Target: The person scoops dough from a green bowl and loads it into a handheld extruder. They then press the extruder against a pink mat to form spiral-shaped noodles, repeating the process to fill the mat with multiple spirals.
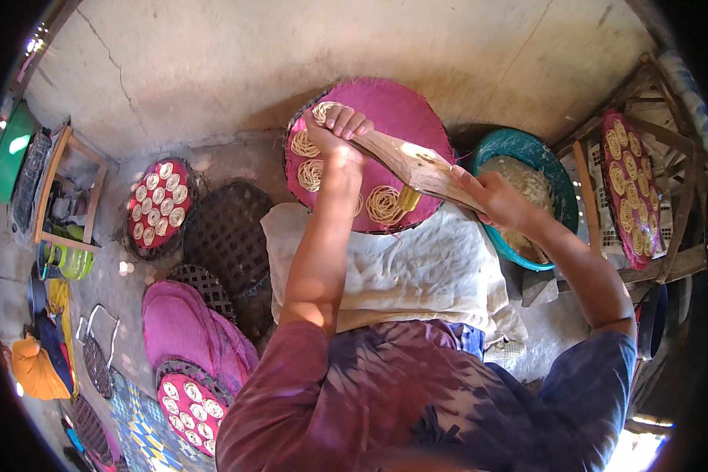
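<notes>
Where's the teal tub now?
In the head view, the teal tub stands just right of the large pink tray, partly hidden by the right hand.

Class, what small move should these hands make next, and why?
Probably shift the wooden press, held by the left hand and right hand, slightly rightward: the coil by its yellow cylinder looks many-ringed, and uncovered pink cloth lies beyond.
</notes>
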Demonstrator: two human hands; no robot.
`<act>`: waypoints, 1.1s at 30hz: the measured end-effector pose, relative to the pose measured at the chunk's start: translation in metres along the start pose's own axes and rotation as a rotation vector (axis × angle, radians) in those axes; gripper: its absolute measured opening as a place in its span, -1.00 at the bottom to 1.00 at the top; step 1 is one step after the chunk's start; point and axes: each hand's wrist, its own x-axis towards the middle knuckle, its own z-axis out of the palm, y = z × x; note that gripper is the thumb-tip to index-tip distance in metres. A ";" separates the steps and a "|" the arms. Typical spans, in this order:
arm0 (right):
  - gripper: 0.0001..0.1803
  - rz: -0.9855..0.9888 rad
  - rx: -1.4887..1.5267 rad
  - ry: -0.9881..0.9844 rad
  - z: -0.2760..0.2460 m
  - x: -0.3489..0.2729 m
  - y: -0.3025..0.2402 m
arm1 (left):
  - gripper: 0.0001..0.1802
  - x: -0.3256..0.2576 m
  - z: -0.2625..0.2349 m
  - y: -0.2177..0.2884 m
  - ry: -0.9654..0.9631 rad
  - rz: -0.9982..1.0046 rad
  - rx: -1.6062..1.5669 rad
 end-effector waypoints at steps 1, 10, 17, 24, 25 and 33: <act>-0.12 -0.005 -0.014 0.027 -0.002 0.000 0.003 | -0.26 0.004 -0.003 -0.003 -0.009 -0.022 -0.027; 0.13 0.012 1.075 -0.655 0.013 0.017 0.027 | -0.42 0.014 -0.021 0.008 -0.441 -0.107 -0.171; 0.04 -0.053 1.521 -0.590 0.082 0.036 0.044 | -0.44 0.006 -0.033 0.011 -0.351 -0.041 -0.304; -0.05 0.227 1.524 -0.657 0.080 0.037 0.041 | -0.36 0.004 -0.029 0.011 -0.334 -0.011 -0.304; -0.06 0.185 1.394 -0.638 0.079 0.039 0.039 | -0.34 0.004 -0.026 0.013 -0.309 0.023 -0.319; -0.42 -0.487 -0.135 0.059 0.102 0.045 0.049 | -0.27 -0.006 0.034 0.048 -0.429 0.129 -0.181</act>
